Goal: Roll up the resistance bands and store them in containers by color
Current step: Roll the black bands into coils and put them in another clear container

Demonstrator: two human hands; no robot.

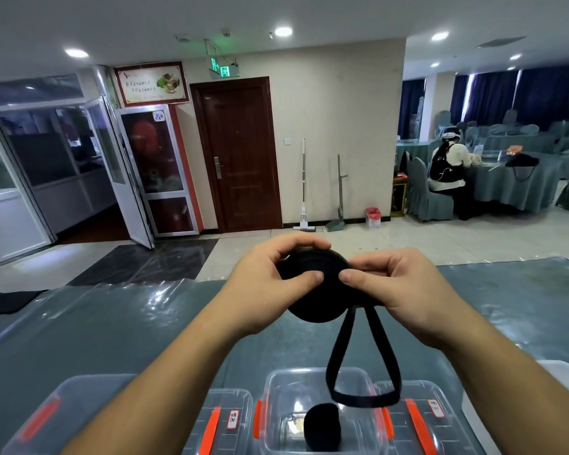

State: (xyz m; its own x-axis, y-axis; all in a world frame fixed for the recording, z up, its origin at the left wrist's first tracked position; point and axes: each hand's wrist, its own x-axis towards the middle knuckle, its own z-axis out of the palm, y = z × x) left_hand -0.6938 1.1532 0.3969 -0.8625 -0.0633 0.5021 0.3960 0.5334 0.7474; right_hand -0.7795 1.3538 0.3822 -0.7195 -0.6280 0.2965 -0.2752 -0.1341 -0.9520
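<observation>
**A:** ok so what's going on with the hands?

**B:** both are clamped on the same black band (pixel 316 287), which is mostly wound into a fat disc. Left hand (pixel 270 284) wraps the disc from its side, fingers curled over the top edge, thumb pressed on the face. Right hand (pixel 404 290) pinches it from the other side, thumb tip right next to the left thumb, nearly touching. The roll sits between the two hands, held up in the air above the surface (pixel 119 330).

**A:** fully rolled?

**B:** nope, a loose loop (pixel 363 382) hangs down from the bottom of the roll, just under the right hand, two strands spreading apart and joining at the bottom.

**A:** and the boxes?

**B:** below the hands, close to the body, a row of clear boxes with orange latches. The middle box (pixel 316 405) is open and sits right under the hanging loop. There's a black roll (pixel 322 425) standing in it already. The loop's bottom dangles over that box's rim, can't tell if it touches. Left box (pixel 89 402) is under the left forearm with its lid on, and the right box (pixel 424 418) is below the right wrist, also lidded. Small white labels on the lids, too blurry to read.

**A:** surface?

**B:** grey-green cloth under shiny clear plastic.
</observation>
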